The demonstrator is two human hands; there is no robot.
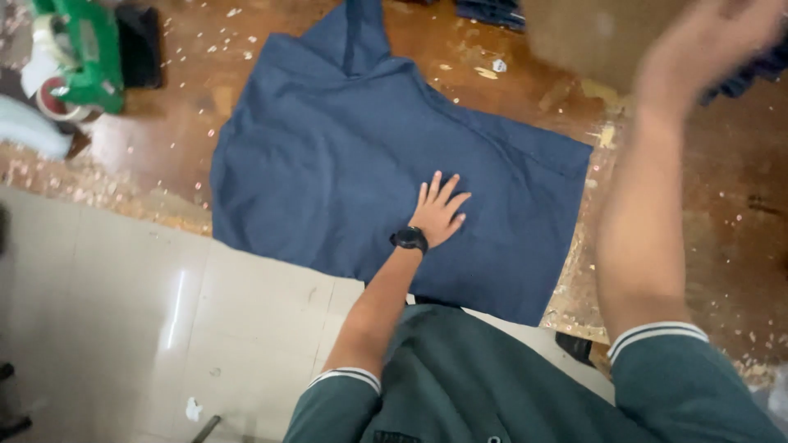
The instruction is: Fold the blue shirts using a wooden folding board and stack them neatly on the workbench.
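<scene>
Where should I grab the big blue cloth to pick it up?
Probably by the near right corner of the blue cloth. It lies flat and spread on the brown table, so the middle gives nothing to pinch, and that corner hangs past the table edge, free to pinch from your side. The left hand rests flat on the middle; the right hand is raised and blurred.

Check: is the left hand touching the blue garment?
Touching. The head view shows the left hand lying flat, fingers spread, on the blue garment spread over the table, with no gap visible under the palm.
</scene>
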